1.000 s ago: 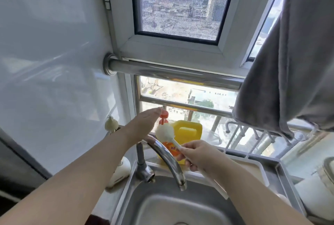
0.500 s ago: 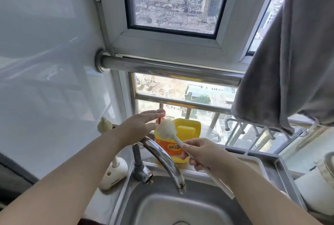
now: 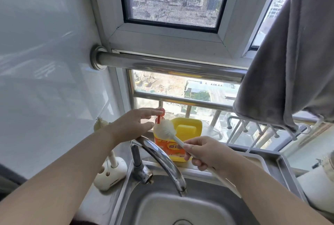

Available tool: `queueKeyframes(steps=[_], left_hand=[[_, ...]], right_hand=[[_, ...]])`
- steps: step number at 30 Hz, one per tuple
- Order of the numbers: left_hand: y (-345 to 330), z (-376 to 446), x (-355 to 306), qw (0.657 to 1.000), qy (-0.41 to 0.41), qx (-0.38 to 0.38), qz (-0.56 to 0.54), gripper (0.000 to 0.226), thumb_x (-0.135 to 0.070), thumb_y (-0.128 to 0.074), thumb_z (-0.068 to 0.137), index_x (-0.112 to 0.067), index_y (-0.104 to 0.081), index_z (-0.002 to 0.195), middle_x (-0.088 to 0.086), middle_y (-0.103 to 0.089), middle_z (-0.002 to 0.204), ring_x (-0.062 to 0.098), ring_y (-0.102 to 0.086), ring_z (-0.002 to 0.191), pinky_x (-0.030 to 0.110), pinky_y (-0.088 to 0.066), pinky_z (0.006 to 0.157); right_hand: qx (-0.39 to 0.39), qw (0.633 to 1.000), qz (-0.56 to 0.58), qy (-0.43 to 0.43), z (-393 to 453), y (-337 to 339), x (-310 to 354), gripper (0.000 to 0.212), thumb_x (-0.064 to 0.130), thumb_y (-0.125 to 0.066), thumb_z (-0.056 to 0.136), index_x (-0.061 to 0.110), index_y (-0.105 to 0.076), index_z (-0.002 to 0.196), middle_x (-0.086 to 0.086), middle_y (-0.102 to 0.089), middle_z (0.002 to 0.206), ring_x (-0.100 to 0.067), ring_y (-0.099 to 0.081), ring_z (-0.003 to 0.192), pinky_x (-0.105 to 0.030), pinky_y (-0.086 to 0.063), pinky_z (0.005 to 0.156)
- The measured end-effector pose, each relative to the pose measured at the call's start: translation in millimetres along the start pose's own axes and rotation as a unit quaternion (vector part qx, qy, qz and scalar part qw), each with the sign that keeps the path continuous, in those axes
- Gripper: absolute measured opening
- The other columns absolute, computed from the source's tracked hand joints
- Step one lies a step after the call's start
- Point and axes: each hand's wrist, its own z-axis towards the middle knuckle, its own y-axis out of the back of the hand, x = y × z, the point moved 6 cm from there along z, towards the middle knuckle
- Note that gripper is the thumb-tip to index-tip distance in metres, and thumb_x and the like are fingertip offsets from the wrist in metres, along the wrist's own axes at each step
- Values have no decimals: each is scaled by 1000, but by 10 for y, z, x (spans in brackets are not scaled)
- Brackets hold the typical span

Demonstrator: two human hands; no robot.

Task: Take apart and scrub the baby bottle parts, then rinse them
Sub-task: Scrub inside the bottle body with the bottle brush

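Observation:
My right hand grips the white handle of a bottle brush, whose fluffy white head sits just under the red pump of a yellow detergent jug on the window sill. My left hand reaches over the tap with fingers spread, fingertips resting on the pump top. No baby bottle part is in sight.
A chrome tap arches over the steel sink. A white brush holder stands left of it. A steel rail crosses above, with a grey towel hanging at the right. A drying rack is behind.
The view has tilted down a little. My left hand has spread its fingers on the pump and the brush head has settled closer under the spout.

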Motion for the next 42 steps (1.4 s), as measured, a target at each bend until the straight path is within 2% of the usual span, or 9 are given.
queueKeyframes(steps=[6,11,21,28,32,36,38,40,42], left_hand=[[26,48,36,1000,5,-11,-4,48,-17,-42,82,-34,-60,124,-25,-52,132,2,-43,128,29,-28,111],[19,60,26,999,16,-14,-33,47,-19,-35,83,-29,-63,120,-22,-55,128,3,-45,127,25,-30,109],[44,68,75,999,38,-30,5,52,-29,-30,73,-71,-57,86,-43,-52,118,6,-42,130,55,-17,113],[38,77,57,998,41,-42,3,49,-31,-27,73,-65,-60,85,-39,-52,119,10,-41,132,57,-12,114],[34,79,16,997,39,-43,55,54,-38,-19,75,-52,-61,106,-29,-50,131,10,-40,131,59,-2,113],[44,27,-130,996,43,-49,58,57,-40,-20,74,-45,-59,114,-15,-52,128,3,-37,122,48,-4,115],[37,-19,-293,997,21,-72,11,60,-36,-27,73,-33,-58,124,-10,-53,133,4,-39,120,37,-20,112],[26,-109,-532,995,-11,-97,-28,59,-33,-32,73,-26,-58,125,-4,-55,131,5,-45,114,20,-35,93],[-8,-228,-777,992,-42,-110,-47,52,-33,-35,75,-29,-58,121,-5,-60,121,10,-54,106,16,-40,82]], right_hand=[[16,1000,-3,-1,18,-25,-11,34,18,-50,97,-13,-56,112,-17,-42,80,-10,-33,48,-16,-27,40],[19,1000,14,-7,46,-29,-47,23,15,-51,97,0,-65,107,-6,-51,67,-8,-35,46,-16,-28,39],[24,999,24,-2,106,-95,-36,18,14,-51,96,6,-67,101,-3,-52,64,-8,-34,44,-16,-27,39],[26,999,24,-3,101,-97,-71,23,12,-50,97,-2,-63,108,1,-54,60,-8,-33,45,-17,-25,40],[31,999,33,2,63,-103,-89,22,12,-50,96,-1,-63,109,1,-53,60,-7,-33,43,-16,-24,39],[26,999,35,5,-59,-51,-148,18,12,-51,96,7,-66,105,0,-54,63,-7,-36,43,-16,-29,39],[19,999,32,9,-167,12,-195,17,13,-51,96,10,-66,104,-1,-55,65,-7,-37,44,-17,-31,40],[10,1000,17,16,-288,89,-244,18,14,-51,96,10,-67,105,-2,-55,67,-6,-37,44,-17,-31,40],[-7,999,20,26,-447,189,-296,18,16,-52,96,11,-68,102,-1,-54,67,-6,-37,43,-17,-30,40]])
